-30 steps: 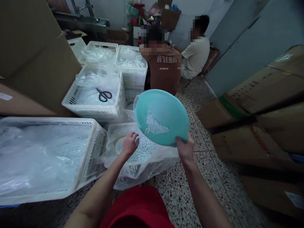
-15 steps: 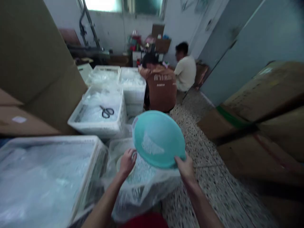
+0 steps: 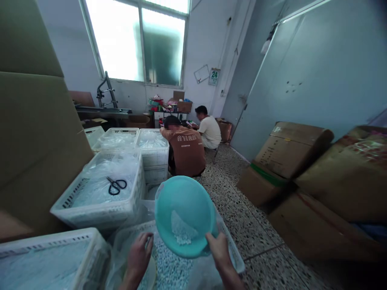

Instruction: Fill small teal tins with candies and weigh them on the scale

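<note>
My right hand grips the near right rim of a turquoise plastic basin. The basin tilts toward me, with a small heap of pale granules low inside. Left of the basin and apart from it, my left hand holds nothing, its fingers loosely bent. Underneath both hands is a plastic-lined white crate filled with light blue-white granules. A pale round container stands in these granules, partly hidden by my left hand.
Black-handled scissors lie on a filled white crate at left. Another filled crate stands nearer. A person in a brown shirt and one in a light shirt sit ahead. Cardboard boxes line the right.
The view has tilted up, bringing more window and wall into sight. The basin tips more toward me, its granules now gathered at the near side. My left hand has moved farther from the basin.
</note>
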Demonstrator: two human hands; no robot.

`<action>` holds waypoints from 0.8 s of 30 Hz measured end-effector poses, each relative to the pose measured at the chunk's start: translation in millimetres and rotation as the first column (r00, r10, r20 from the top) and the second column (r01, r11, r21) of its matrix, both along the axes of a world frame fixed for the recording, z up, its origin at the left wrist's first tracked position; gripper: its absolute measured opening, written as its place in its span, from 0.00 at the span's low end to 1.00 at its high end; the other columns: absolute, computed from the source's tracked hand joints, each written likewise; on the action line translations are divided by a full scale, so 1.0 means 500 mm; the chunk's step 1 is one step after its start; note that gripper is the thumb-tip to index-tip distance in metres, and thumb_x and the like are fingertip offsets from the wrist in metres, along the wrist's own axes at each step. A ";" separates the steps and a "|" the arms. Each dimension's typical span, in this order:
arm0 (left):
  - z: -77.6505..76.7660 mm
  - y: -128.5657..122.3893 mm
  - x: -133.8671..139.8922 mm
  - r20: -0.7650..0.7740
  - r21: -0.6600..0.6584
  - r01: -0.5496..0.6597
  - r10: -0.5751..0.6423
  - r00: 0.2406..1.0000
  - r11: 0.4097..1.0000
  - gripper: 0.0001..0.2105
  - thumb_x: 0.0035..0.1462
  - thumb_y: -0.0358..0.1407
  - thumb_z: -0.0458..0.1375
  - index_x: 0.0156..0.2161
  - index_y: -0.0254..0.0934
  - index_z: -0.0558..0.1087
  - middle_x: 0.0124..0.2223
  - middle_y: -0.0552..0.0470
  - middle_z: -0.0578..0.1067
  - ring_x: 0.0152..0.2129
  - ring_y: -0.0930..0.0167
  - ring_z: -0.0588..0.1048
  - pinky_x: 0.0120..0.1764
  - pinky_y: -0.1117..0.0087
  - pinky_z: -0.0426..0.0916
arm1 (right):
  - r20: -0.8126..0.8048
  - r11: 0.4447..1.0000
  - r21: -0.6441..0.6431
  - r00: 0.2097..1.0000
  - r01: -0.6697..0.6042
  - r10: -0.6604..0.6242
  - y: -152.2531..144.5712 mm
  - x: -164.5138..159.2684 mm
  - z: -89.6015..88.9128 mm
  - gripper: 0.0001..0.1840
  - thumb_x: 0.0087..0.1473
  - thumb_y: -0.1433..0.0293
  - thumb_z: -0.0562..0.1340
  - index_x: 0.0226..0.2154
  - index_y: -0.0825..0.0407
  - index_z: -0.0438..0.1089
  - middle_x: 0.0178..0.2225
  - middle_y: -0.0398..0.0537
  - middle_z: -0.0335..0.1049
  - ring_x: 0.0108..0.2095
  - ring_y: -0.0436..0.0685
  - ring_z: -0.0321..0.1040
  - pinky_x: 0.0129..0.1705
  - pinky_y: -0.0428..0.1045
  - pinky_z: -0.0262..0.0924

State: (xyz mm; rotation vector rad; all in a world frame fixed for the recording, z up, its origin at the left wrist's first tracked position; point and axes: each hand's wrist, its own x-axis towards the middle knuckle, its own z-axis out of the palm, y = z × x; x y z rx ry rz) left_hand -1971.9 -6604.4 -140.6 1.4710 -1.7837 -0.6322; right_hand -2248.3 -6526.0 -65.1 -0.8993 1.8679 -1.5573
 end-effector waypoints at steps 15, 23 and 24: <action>0.022 0.016 -0.042 -0.004 -0.131 0.038 -0.038 0.999 0.991 0.10 0.58 0.37 0.50 0.39 0.37 0.72 0.40 0.47 0.75 0.38 0.66 0.74 0.43 0.63 0.69 | -0.059 0.990 0.056 0.989 -0.130 0.133 0.028 0.010 0.050 0.32 0.38 0.66 0.58 0.49 0.58 0.68 0.44 0.54 0.73 0.42 0.62 0.69 0.49 0.55 0.62; 0.000 -0.039 -0.089 0.180 -0.196 0.076 -0.040 0.983 0.978 0.13 0.60 0.31 0.48 0.47 0.35 0.70 0.48 0.44 0.71 0.47 0.65 0.68 0.51 0.62 0.64 | -0.062 0.974 0.026 0.972 -0.225 0.226 0.032 0.036 0.052 0.35 0.40 0.68 0.57 0.55 0.57 0.63 0.43 0.50 0.73 0.43 0.60 0.67 0.47 0.53 0.63; -0.006 -0.050 -0.101 0.212 -0.181 0.098 -0.058 0.976 0.979 0.14 0.60 0.31 0.48 0.48 0.34 0.70 0.49 0.43 0.70 0.48 0.64 0.67 0.52 0.62 0.63 | -0.063 0.974 0.018 0.972 -0.226 0.227 0.032 0.041 0.052 0.35 0.41 0.68 0.57 0.55 0.58 0.63 0.43 0.51 0.72 0.43 0.60 0.67 0.46 0.53 0.63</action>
